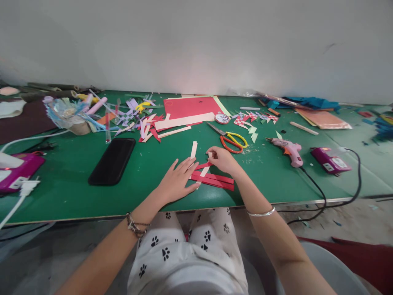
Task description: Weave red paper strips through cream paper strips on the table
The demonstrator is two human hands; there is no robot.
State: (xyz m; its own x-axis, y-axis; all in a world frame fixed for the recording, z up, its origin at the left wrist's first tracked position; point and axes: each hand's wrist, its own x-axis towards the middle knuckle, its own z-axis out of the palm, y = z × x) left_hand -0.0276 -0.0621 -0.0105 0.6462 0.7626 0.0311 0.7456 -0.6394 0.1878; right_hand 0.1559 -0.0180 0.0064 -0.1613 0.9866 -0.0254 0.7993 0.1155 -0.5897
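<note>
My left hand [178, 180] lies flat with its fingers spread, pressing down the left ends of several red paper strips [216, 180] laid side by side near the front edge of the green table [76, 192]. My right hand [221, 159] is closed in a pinch on the end of a red strip lifted above the row. A cream paper strip [204, 171] lies across the red ones between my hands. Another cream strip [193, 149] rests just beyond my left fingers.
A black phone [112, 160] lies left of my hands. Yellow-and-orange scissors [231, 141], a tape roll [221, 118], red card sheets [190, 107] and paper scraps sit behind. A pink glue gun [288, 150] and purple boxes [330, 160] with cables stand right.
</note>
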